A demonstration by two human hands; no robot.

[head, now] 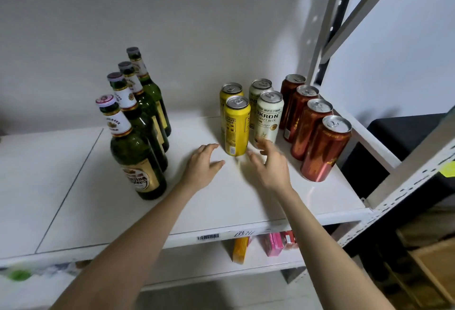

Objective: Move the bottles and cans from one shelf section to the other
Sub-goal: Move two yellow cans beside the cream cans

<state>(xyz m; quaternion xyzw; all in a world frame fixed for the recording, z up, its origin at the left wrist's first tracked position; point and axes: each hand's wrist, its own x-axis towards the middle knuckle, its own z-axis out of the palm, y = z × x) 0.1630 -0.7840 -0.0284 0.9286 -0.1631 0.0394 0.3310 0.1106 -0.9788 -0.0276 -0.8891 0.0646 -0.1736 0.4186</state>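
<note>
Where the yellow can [237, 126] stood: upright, at 12 o'clock between both grips.
Left grip [204, 164]: fingers apart, empty.
Right grip [269, 164]: fingers apart, empty, just as near.

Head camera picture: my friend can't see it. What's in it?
A left hand and a right hand, both open, reach across a white shelf toward the front yellow can. Four green bottles stand in a row on the left; the rear yellow can, two white cans and four red cans stand on the right.
</note>
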